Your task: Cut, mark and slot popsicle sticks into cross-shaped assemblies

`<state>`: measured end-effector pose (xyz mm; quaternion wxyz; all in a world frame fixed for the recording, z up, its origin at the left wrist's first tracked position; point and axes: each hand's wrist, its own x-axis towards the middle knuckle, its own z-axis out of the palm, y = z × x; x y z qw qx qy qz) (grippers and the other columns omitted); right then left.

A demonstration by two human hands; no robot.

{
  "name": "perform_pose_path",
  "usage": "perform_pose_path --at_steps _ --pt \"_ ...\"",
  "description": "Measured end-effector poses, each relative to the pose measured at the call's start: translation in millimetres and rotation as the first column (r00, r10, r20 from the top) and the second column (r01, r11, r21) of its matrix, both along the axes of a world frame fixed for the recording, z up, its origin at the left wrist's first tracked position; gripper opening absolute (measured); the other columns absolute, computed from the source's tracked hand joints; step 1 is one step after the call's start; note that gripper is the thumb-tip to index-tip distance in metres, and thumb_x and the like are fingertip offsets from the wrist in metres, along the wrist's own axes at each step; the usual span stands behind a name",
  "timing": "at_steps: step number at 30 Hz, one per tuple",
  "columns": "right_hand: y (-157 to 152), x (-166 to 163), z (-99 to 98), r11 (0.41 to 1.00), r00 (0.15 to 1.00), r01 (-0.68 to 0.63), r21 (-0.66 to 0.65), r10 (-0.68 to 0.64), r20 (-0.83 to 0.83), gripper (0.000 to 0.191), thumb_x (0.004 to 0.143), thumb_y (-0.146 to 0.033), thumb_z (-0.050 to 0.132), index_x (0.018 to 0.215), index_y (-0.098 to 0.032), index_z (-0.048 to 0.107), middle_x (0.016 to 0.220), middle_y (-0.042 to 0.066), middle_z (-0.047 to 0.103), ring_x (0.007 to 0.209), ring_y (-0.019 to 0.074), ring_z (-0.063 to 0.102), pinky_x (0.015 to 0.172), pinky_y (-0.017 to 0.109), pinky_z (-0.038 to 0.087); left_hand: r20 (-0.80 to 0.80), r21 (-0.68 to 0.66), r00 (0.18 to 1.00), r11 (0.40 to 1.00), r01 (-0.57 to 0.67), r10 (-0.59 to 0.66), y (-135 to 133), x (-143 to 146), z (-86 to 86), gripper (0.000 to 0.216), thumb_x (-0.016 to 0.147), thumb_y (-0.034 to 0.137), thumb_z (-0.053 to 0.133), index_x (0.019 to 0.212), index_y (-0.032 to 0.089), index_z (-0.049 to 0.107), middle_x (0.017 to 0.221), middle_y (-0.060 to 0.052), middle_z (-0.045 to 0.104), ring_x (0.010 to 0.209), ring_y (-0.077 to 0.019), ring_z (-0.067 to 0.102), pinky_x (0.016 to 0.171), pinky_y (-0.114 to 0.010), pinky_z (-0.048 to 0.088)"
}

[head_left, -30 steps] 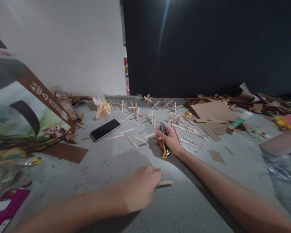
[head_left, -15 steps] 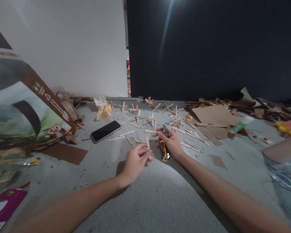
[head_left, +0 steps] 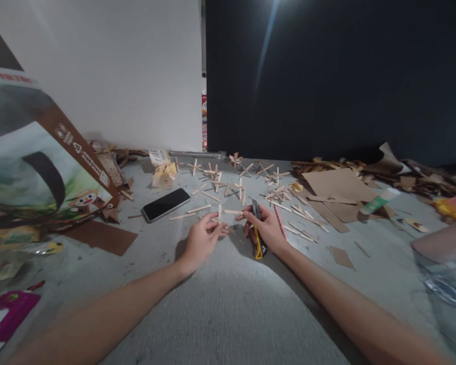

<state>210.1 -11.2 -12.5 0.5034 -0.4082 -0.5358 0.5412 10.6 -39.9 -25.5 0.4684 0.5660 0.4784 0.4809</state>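
Observation:
My left hand point(head_left: 200, 242) is closed in a pinch on a short wooden craft stick point(head_left: 219, 212), which points upward; another piece seems to cross it near the fingertips. A little to the right, my right hand point(head_left: 269, 229) is wrapped round a yellow-and-black utility knife point(head_left: 259, 247). A second craft stick point(head_left: 233, 212) reaches left from the right fingertips, seemingly pinched there. Just beyond the right hand lies a red patterned pencil point(head_left: 280, 222). Several crossed craft-stick pieces point(head_left: 240, 188) stand on the grey floor point(head_left: 228, 309) behind both hands.
Left of the hands lie a phone point(head_left: 165, 205) and a brown cardboard piece point(head_left: 99, 237), near a large printed bag point(head_left: 57, 172). To the right are cardboard sheets point(head_left: 338, 185), a glue stick point(head_left: 380, 201) and a person's arm point(head_left: 443, 241). A dark panel point(head_left: 327, 76) rises behind.
My left hand has moved left and slightly away from me with its stick, widening the gap between the hands. The right hand keeps the knife, and more of the red pencil shows beside it.

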Motion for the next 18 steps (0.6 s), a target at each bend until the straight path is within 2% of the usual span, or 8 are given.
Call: perform_pose_path --at_steps 3,7,10,13,15,17,18 --pt "0.8 0.7 -0.7 1.0 1.0 0.019 -0.005 -0.019 -0.017 0.051 0.076 -0.063 0.08 0.098 -0.022 0.059 0.098 0.008 0.081 0.04 0.0107 0.058 0.029 0.021 0.04 -0.151 0.062 0.988 0.997 0.053 -0.043 -5.6 0.9 4.9 0.032 0.094 0.038 0.069 0.119 0.018 0.066 0.098 -0.012 0.083 0.093 -0.0264 0.081 0.087 -0.039 0.063" --pt "2.0 1.0 -1.4 0.999 0.999 0.048 -0.005 -0.048 -0.026 0.053 0.076 -0.065 0.079 0.098 -0.023 0.057 0.101 0.009 0.082 0.04 0.0105 0.058 0.029 0.021 0.04 -0.399 0.197 0.913 0.966 0.169 -0.078 -13.7 3.5 8.6 0.015 0.097 0.025 0.062 0.106 0.022 0.073 0.105 -0.009 0.08 0.101 -0.0241 0.077 0.093 -0.037 0.06" --pt "3.0 0.6 -2.1 0.998 0.998 0.058 -0.014 -0.058 -0.025 0.054 0.074 -0.067 0.08 0.096 -0.023 0.056 0.1 0.009 0.082 0.041 0.0108 0.058 0.029 0.021 0.04 -0.546 0.309 0.831 0.896 0.319 -0.107 -18.1 5.5 8.2 0.017 0.099 0.021 0.06 0.102 0.022 0.076 0.106 -0.009 0.078 0.104 -0.0231 0.073 0.096 -0.038 0.057" --pt "4.1 0.4 -3.0 0.998 0.997 0.059 -0.02 -0.06 -0.038 0.055 0.073 -0.067 0.081 0.096 -0.024 0.056 0.099 0.008 0.082 0.041 0.0109 0.058 0.029 0.021 0.039 -0.621 0.351 0.766 0.814 0.462 -0.167 -22.8 7.0 8.6 0.021 0.101 0.019 0.056 0.109 0.022 0.076 0.105 -0.009 0.077 0.111 -0.0238 0.069 0.098 -0.039 0.056" --pt "4.6 0.5 -3.4 0.998 0.998 0.055 -0.023 -0.056 -0.041 0.055 0.073 -0.067 0.081 0.095 -0.024 0.056 0.098 0.008 0.082 0.04 0.0104 0.057 0.028 0.02 0.039 -0.66 0.374 0.74 0.799 0.472 -0.128 -25.9 7.4 11.0 0.026 0.103 0.018 0.051 0.116 0.022 0.073 0.109 -0.009 0.076 0.114 -0.0241 0.067 0.102 -0.041 0.055" --pt "5.0 0.8 -3.8 0.998 0.998 0.05 -0.024 -0.051 -0.037 0.053 0.074 -0.066 0.08 0.095 -0.024 0.056 0.098 0.008 0.082 0.039 0.0097 0.056 0.029 0.02 0.039 -0.726 0.384 0.687 0.83 0.404 0.001 -27.8 6.8 15.9 0.031 0.103 0.013 0.046 0.122 0.021 0.07 0.115 -0.01 0.073 0.117 -0.0252 0.065 0.106 -0.043 0.052" --pt "5.1 0.9 -4.0 0.999 0.998 0.047 -0.025 -0.048 -0.034 0.053 0.075 -0.066 0.08 0.095 -0.024 0.056 0.099 0.008 0.082 0.039 0.0097 0.056 0.029 0.02 0.039 -0.77 0.375 0.633 0.859 0.349 0.079 -27.8 6.0 19.5 0.033 0.102 0.011 0.045 0.125 0.02 0.068 0.118 -0.012 0.071 0.119 -0.0268 0.064 0.108 -0.045 0.051"
